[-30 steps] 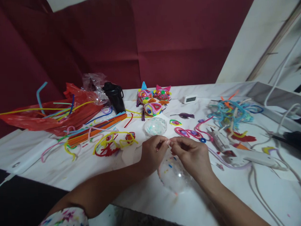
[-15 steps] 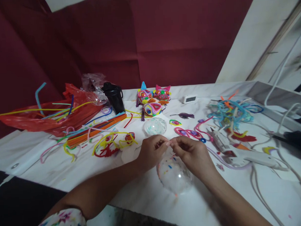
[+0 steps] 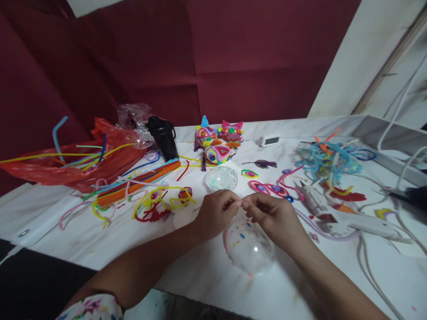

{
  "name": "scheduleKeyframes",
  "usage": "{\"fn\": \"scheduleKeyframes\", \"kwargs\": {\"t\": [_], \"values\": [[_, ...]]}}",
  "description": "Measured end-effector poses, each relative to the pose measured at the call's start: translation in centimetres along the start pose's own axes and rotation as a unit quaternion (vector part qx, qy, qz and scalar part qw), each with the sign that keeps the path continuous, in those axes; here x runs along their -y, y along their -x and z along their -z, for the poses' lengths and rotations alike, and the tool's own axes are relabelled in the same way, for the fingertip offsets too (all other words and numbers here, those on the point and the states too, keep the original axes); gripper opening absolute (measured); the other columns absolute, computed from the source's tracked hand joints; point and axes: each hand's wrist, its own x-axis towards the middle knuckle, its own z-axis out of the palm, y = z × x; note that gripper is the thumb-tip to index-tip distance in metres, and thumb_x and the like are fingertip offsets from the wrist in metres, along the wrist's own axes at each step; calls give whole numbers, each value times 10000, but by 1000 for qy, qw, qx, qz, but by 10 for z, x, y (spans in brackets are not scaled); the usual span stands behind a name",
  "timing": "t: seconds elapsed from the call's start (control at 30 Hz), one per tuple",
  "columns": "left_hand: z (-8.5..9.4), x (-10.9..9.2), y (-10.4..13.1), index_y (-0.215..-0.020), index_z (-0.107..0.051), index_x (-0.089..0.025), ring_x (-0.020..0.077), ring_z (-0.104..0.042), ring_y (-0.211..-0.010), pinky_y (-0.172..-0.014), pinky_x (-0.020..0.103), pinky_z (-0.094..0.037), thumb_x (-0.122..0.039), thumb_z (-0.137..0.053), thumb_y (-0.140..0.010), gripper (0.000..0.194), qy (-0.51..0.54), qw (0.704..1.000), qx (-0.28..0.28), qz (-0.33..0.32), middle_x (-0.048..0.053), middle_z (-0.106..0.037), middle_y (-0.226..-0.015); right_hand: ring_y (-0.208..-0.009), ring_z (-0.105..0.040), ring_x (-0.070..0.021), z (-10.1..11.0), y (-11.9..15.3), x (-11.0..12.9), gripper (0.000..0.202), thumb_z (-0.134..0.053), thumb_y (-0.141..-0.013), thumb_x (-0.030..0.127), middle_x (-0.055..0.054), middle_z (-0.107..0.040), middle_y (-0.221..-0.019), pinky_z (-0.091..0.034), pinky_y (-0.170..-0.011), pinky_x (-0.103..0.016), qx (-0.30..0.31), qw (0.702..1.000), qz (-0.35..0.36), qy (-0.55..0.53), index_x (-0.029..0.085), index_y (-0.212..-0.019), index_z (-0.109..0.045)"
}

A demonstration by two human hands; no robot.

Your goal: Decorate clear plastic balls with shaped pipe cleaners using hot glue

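Observation:
My left hand (image 3: 218, 213) and my right hand (image 3: 273, 216) meet at the fingertips over the middle of the table. Both are closed in a pinch, and whatever lies between the fingertips is too small to make out. Just below them is a clear plastic dome (image 3: 250, 252) with small coloured bits showing in it. Behind my hands stands another clear dome (image 3: 221, 178) with pale green specks. Beyond it are several colourful decorated balls (image 3: 218, 153) with ears and tassels.
Left are a red bag (image 3: 73, 169) of pipe cleaners, orange pipe cleaners (image 3: 137, 183) and a black bottle (image 3: 163, 138). Right are pink loops (image 3: 268, 188), a glue gun (image 3: 341, 216) with its cord and a blue pipe-cleaner tangle (image 3: 329, 158). A small white display (image 3: 270, 140) sits behind.

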Motion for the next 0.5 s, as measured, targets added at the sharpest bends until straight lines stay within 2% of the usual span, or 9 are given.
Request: {"fn": "scheduleKeyframes", "kwargs": {"t": [0.1,0.2,0.3,0.5], "values": [[-3,0,1,-710,-624,-173,110,-500,-563,-550,222,-377,-228,-542,-798,132,37,999,-12,28,-12,-593,-621,-506,-486,-127,0,-3,3,252,-698,-643,408,27,-566,-553,-386,-500,-259,8,992,-54,-113,178,-738,-659],[-5,0,2,-707,-614,-170,107,-484,-552,-527,217,-368,-256,-547,-788,136,86,995,-17,57,-19,-569,-597,-495,-481,-114,0,-4,8,260,-759,-558,364,32,-565,-516,-381,-508,-248,5,982,-90,-168,162,-686,-657],[-8,-2,3,-709,-605,-171,108,-482,-542,-515,216,-366,-302,-550,-774,156,125,988,-25,88,-23,-555,-580,-510,-498,-115,0,-4,10,231,-749,-562,335,22,-585,-528,-387,-523,-248,1,978,-101,-185,155,-684,-670],[-13,-2,5,-697,-584,-169,91,-452,-503,-491,210,-347,-326,-560,-753,168,201,968,-33,143,-38,-516,-540,-502,-472,-104,-4,-2,8,190,-732,-592,331,23,-584,-536,-369,-493,-238,-41,981,-78,-175,160,-660,-681]]}}
